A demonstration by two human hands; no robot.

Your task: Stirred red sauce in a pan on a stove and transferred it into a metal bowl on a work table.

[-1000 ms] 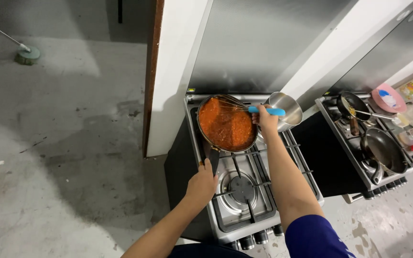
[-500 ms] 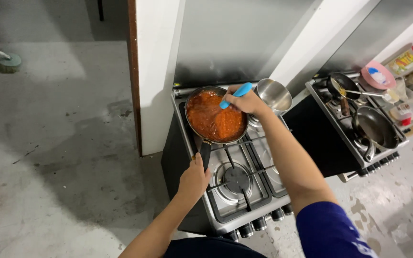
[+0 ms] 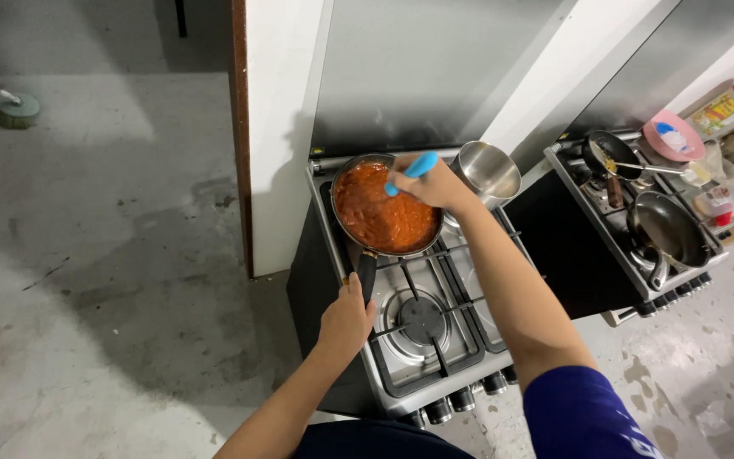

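A dark frying pan (image 3: 384,214) full of orange-red sauce sits on the back left burner of a steel gas stove (image 3: 422,323). My right hand (image 3: 431,183) is over the pan, closed round the blue handle of a utensil (image 3: 409,172) whose lower end dips into the sauce. My left hand (image 3: 347,321) rests at the stove's front left edge, touching the end of the pan's black handle (image 3: 366,272); how firmly it grips I cannot tell.
An empty steel pot (image 3: 488,171) stands on the back right burner. A second stove (image 3: 639,221) at the right carries two dark pans. Behind it are a pink dish (image 3: 673,136) and a bottle with a red cap (image 3: 728,109). A white pillar (image 3: 278,127) rises left of the stove.
My right hand has tilted the blue-handled utensil and moved it across the sauce. My left hand has stayed by the pan handle. The camera has shifted, so the stove sits more centrally.
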